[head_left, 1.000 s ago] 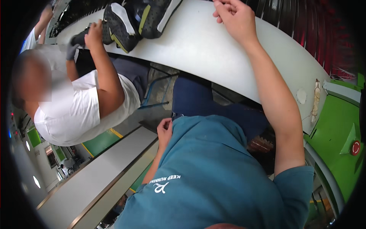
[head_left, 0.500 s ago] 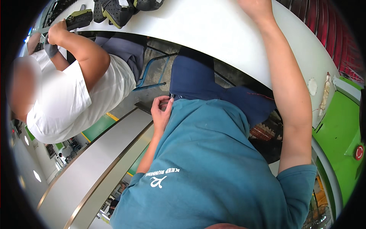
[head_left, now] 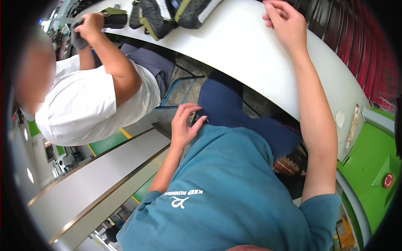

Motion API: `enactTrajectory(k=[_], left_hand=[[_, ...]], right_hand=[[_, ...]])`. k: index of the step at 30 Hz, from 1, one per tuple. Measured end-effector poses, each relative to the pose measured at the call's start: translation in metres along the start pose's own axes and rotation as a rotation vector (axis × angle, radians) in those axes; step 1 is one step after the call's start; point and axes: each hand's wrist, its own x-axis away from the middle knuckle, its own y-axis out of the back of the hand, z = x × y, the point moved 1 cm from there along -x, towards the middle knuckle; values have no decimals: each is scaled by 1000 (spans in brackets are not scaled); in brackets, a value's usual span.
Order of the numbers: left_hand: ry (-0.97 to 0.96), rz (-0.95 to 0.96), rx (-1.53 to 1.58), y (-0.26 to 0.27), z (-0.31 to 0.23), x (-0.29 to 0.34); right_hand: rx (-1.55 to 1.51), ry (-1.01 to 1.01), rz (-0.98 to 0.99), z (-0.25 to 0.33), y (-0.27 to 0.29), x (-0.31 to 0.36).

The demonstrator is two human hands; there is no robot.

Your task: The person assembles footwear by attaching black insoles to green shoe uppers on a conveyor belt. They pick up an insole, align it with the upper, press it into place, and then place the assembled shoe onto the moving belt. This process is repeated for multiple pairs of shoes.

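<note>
My left hand (head_left: 184,127) hovers at the waist of my navy trousers (head_left: 222,100), beside the hem of my teal shirt. Its thumb and fingers are apart, and nothing shows in them. A small dark item at the waistband is partly hidden behind those fingers. Over the far right of the white table (head_left: 251,46), my right hand (head_left: 289,27) is raised with loosely bent fingers; I see nothing in it. Several black and olive shoes (head_left: 157,25) lie at the table's far side, left of that hand.
On the left a seated co-worker in a white shirt (head_left: 79,113) holds a dark shoe (head_left: 115,19), one hand grey-gloved. A long grey-white panel (head_left: 104,163) runs at lower left. Dark red strips (head_left: 360,46) hang beyond the table. A green machine housing (head_left: 368,154) carries a red button (head_left: 388,180).
My left hand has lifted slightly from the waistband and its fingers have spread. The right hand has come further into view. The whole view has shifted, showing more of the shoes.
</note>
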Motion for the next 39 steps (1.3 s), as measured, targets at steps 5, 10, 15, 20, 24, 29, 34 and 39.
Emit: enactTrajectory(k=[5,10,15,20,24,29,34,39], left_hand=[[-357,-7,219,8,-89,-70],[-601,-63,359,-29,-144,-177],[-731,-207,318,-93,-190,-268],[-699,-216,430,-139,-224,-316],[-590,-139,511,-169,-236,-355],[-524,-11,568,-192,-224,-372],[-480,23,603,-190,-220,-371],[-434,96,647,-185,-222,-369]], right_hand=[[-76,-73,16,12,-6,1],[-178,-55,-15,10,-8,-2],[-225,-31,-216,-8,19,-19],[-463,-19,-400,-35,35,-37],[-497,121,-482,-49,43,-45],[-103,169,-525,-26,48,-37],[-195,39,-504,-11,37,-34],[-163,28,-467,-2,36,-31]])
